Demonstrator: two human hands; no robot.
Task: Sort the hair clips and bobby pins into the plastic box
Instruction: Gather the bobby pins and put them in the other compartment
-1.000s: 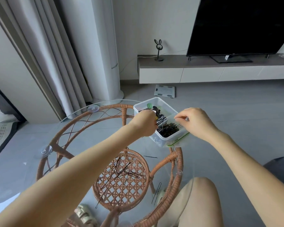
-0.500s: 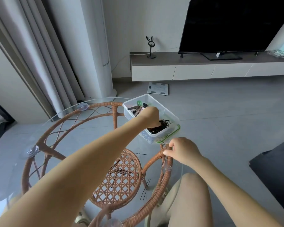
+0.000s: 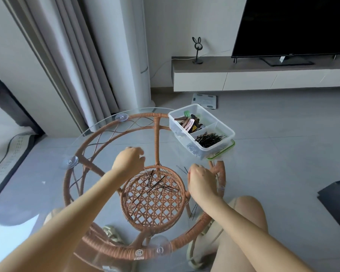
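Note:
The clear plastic box (image 3: pixel 222 125) stands at the far right edge of the glass table. Its far compartment holds hair clips (image 3: pixel 188 122); its near one holds black bobby pins (image 3: pixel 210 138). Several loose bobby pins (image 3: pixel 158 184) lie scattered on the glass over the woven rattan shelf. My left hand (image 3: pixel 130 160) hovers at their far left edge with its fingers bent, slightly apart and nothing visible in them. My right hand (image 3: pixel 199 178) rests knuckles-up on the glass, its fingertips down beside a single pin (image 3: pixel 182 169). Its fingers hide what they touch.
The box sits on its green-rimmed lid (image 3: pixel 223 154). The round glass top (image 3: pixel 98 123) lies on a rattan frame (image 3: pixel 114 127) with suction cups. Two pins (image 3: pixel 193 210) lie near my knee. A TV bench (image 3: pixel 263 75) and a scale (image 3: pixel 204 100) are beyond.
My left hand has left the box and come back over the loose pins. My right hand has moved from the table's edge inward to a single pin. The view tilted down.

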